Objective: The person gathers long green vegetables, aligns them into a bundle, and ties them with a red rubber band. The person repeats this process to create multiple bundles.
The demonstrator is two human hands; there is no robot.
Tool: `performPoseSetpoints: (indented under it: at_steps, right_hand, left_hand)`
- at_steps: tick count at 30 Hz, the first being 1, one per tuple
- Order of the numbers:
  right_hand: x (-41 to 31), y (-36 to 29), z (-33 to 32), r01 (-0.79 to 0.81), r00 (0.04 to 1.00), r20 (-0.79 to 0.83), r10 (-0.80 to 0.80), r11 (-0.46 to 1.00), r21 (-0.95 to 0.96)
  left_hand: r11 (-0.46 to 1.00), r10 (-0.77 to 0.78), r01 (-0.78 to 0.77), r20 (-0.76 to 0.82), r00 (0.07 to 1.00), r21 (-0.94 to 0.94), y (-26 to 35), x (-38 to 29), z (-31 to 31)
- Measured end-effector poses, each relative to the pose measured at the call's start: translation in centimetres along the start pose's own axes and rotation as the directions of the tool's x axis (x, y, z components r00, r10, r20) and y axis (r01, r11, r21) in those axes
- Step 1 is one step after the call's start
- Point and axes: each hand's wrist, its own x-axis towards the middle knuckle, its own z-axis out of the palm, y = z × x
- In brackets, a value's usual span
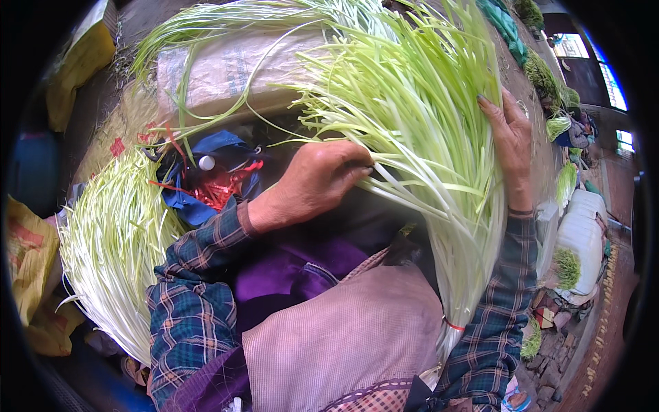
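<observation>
A thick bundle of long, pale green and white chive-like stalks [432, 129] stands upright in front of me, leaf ends spread at the top. Low on its white end, a red tie [454, 326] binds it. My right hand [509, 139] grips the bundle's right side, thumb on the near face and fingers mostly hidden behind; the lower part lies along my forearm. At the bundle's left edge, my left hand [319, 180] is closed, pinching a few stalks that stick out from it. A blue bag [177, 208] holding red plastic strips [219, 191] lies left of my left wrist.
Another large bundle of stalks [118, 247] lies at the left. Beyond my hands is a pale printed sack [216, 82], with loose green stalks [226, 26] across it. A yellow sack [31, 247] sits far left. Right are a white plastic container [587, 237] and scattered greens [566, 268].
</observation>
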Motion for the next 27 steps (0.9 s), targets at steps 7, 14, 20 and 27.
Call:
performPoseSetpoints:
  at_steps: [7, 14, 20, 27]
  right_hand:
    - [-0.1, -0.4, 0.0, 0.024, 1.0, -0.013, -0.025, 0.996, -0.086]
    - [-0.3, -0.9, 0.2, 0.015, 0.999, -0.034, -0.02, 0.992, -0.123]
    - [-0.4, -0.8, 0.3, 0.025, 0.998, -0.046, -0.03, 0.993, -0.113]
    - [-0.6, -1.0, 0.3, 0.023, 0.999, -0.032, -0.026, 0.996, -0.088]
  left_hand:
    - [0.951, 0.249, -0.172, -0.306, 0.919, 0.258, -0.5, 6.9, -1.8]
    - [0.974, 0.203, -0.151, -0.358, 0.911, 0.169, -3.8, 17.6, -1.1]
    - [0.961, 0.087, -0.037, -0.172, 0.981, 0.275, -5.4, 20.6, -1.3]
    - [0.937, 0.132, -0.074, -0.148, 0.98, 0.343, -6.2, 22.8, -0.1]
